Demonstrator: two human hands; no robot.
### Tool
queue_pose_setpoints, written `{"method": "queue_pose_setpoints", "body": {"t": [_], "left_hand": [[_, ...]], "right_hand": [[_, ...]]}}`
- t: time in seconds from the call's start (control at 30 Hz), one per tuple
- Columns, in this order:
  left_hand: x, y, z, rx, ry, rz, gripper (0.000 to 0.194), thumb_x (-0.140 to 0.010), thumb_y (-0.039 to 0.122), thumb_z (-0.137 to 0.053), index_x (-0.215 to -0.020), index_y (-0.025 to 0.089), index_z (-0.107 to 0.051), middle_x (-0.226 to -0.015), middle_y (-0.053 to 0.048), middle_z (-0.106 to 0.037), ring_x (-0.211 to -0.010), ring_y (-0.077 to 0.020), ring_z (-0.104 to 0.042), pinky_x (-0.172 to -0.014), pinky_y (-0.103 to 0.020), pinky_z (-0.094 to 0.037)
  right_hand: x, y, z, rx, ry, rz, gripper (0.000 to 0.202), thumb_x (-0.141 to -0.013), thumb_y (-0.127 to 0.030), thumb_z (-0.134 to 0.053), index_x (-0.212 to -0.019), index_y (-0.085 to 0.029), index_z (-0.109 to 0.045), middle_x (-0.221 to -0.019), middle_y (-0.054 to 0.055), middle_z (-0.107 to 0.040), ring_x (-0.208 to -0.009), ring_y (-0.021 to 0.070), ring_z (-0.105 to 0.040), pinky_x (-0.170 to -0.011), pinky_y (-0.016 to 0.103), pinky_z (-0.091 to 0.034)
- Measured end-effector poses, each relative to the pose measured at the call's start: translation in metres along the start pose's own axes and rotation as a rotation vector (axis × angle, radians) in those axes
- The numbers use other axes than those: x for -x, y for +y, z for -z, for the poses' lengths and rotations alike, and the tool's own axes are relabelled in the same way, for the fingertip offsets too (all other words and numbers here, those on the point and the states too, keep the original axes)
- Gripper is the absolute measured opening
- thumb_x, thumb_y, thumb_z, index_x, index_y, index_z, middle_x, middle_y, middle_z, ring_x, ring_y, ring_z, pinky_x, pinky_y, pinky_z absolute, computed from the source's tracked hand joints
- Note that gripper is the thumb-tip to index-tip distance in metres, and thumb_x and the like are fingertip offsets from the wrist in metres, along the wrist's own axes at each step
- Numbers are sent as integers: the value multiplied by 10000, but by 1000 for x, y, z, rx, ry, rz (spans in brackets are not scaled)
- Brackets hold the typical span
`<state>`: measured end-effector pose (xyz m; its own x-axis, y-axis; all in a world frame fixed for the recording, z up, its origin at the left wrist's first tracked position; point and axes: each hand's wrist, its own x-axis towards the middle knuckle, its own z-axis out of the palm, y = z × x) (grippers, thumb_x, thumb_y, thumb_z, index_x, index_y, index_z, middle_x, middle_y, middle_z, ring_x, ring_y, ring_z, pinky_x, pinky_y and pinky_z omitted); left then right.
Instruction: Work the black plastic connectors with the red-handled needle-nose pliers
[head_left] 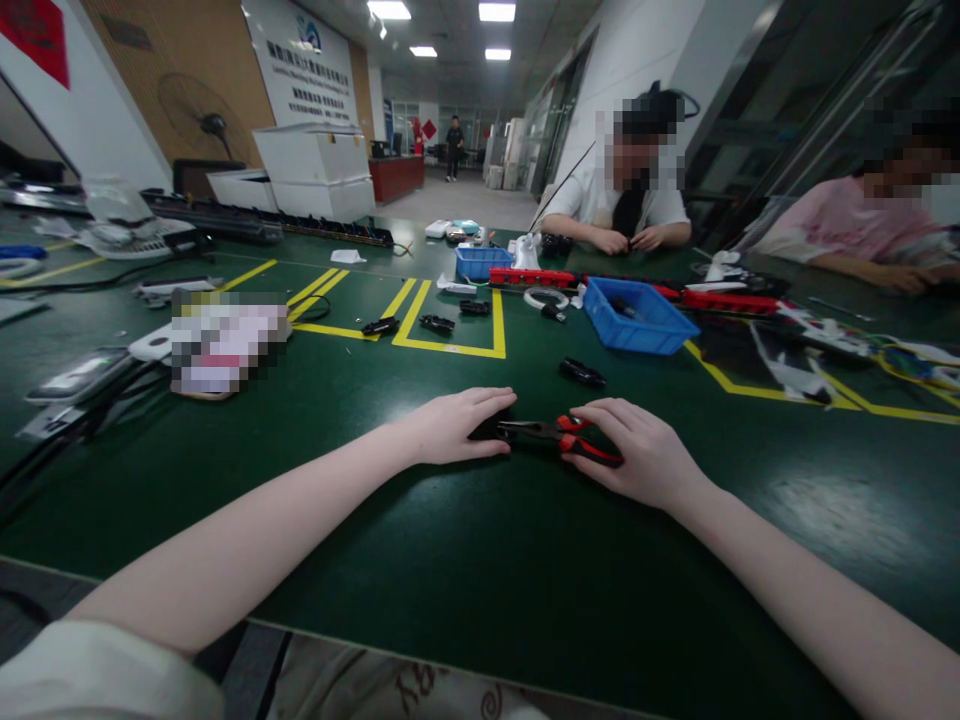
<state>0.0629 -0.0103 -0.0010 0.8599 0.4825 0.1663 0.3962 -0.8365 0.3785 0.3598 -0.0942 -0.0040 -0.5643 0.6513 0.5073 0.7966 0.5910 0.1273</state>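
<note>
Between my hands, low over the green table [465,560], are pliers [574,437] with red and black handles. My right hand [634,450] grips the handles, and the jaws point left. My left hand [461,425] is closed round a black part [487,428], which the plier tips touch; most of that part is hidden by the fingers. A black connector piece [583,372] lies just beyond the pliers. Farther off, inside or near the yellow tape lines, lie more black pieces [437,323].
A blue bin [637,318] stands beyond my right hand, with a smaller blue bin [484,262] behind it. Red strips [532,278] and a coiled cable [546,298] lie nearby. Phones [225,350] and cables are at left. Two people sit across the table.
</note>
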Motion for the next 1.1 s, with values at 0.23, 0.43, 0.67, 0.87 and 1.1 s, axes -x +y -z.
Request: {"method": "queue_pose_setpoints", "body": {"t": [0.23,0.43,0.67,0.87,1.1], "left_hand": [[1,0,0,-20,-2,-30,665,-989,458,-565,-1565,195,-363,-1638,-103,-370,-1486,-251,-415,-1206,-394,-395],[0,-2,-2,-42,-2,-40,664,-995,458,-554,-1562,168,-369,-1635,-112,-374,-1492,-244,-405,-1219,-385,-376],[-1,-4,-2,-47,8,-70,652,-1001,475,-535,-1556,172,-375,-1625,-128,-387,-1486,-250,-414,-1226,-411,-358],[-3,-3,-2,-79,-3,-71,656,-995,504,-540,-1545,175,-402,-1626,-98,-390,-1532,-256,-334,-1293,-477,-199],[-2,-3,-3,-53,-2,-62,666,-994,491,-546,-1561,184,-376,-1640,-100,-358,-1529,-255,-341,-1273,-448,-265]], "right_hand": [[0,1,-1,-15,-1,-2,429,-874,-430,-700,-1198,-167,-597,-1088,135,-705,-935,258,-688,-788,406,-597],[0,1,-2,-25,-11,-31,446,-875,-444,-692,-1217,-175,-593,-1106,131,-693,-960,263,-680,-803,410,-592],[0,1,-1,-5,-13,-58,505,-873,-452,-686,-1283,-180,-570,-1152,147,-658,-1008,285,-650,-829,432,-560],[0,0,-1,18,-26,-64,487,-877,-428,-679,-1285,-191,-559,-1162,145,-648,-1008,287,-635,-813,425,-527],[-2,3,-1,24,-33,-62,438,-881,-422,-669,-1239,-198,-553,-1210,139,-670,-1092,301,-641,-877,445,-477]]}}
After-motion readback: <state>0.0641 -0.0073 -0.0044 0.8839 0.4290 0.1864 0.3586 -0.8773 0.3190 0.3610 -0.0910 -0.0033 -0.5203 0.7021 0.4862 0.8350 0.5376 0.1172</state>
